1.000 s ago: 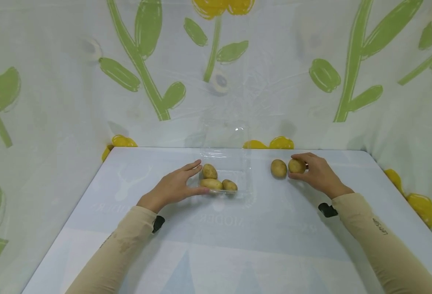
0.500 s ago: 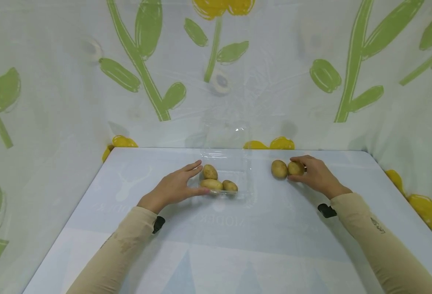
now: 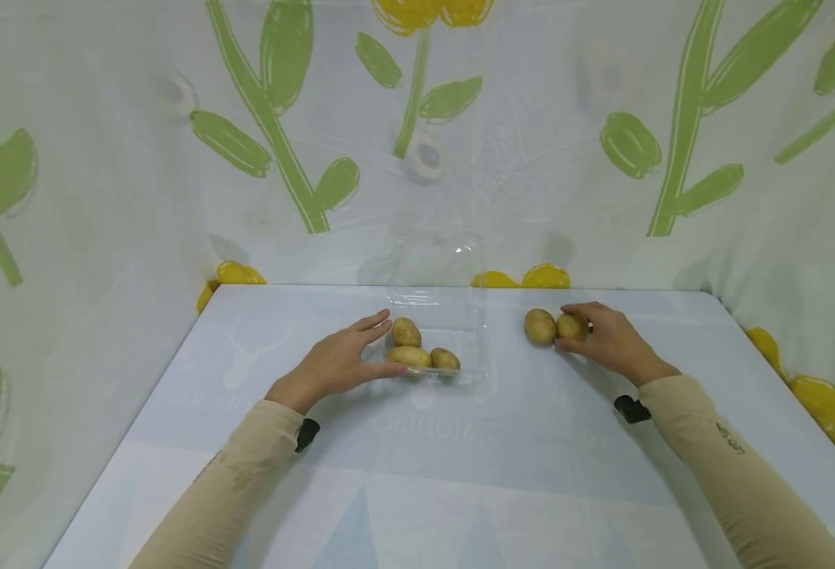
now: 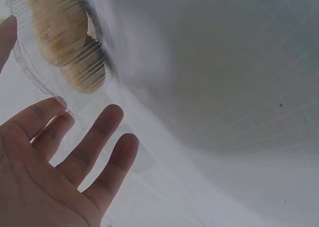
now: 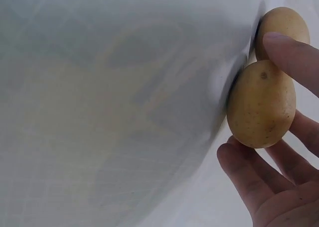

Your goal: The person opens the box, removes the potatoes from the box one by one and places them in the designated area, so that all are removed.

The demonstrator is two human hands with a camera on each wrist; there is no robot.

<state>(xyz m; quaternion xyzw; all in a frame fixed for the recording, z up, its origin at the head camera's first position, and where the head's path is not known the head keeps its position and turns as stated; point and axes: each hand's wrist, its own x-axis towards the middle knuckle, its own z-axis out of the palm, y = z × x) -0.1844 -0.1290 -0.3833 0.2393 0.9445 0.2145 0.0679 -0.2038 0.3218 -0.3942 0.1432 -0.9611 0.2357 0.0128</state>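
Observation:
A clear plastic clamshell container point(image 3: 463, 344) stands on the table with its lid raised at the back. Three potatoes lie in it: one upright at the back left point(image 3: 406, 333), a long potato point(image 3: 410, 357) in front, a small potato point(image 3: 445, 360) beside it. My left hand point(image 3: 335, 359) touches the container's left side, thumb at the front corner, fingers spread and fairly straight in the left wrist view. To the right, my right hand point(image 3: 616, 340) holds a potato point(image 5: 261, 105) between thumb and fingers. Another potato point(image 3: 539, 326) stands against it on its left.
The pale printed tablecloth point(image 3: 417, 490) covers the table. A white curtain point(image 3: 531, 158) with green plants and yellow flowers hangs behind the table's back edge and along both sides.
The right hand has shifted slightly left with its potato, closing the small gap to the neighbouring potato. The left hand and the container have stayed in place.

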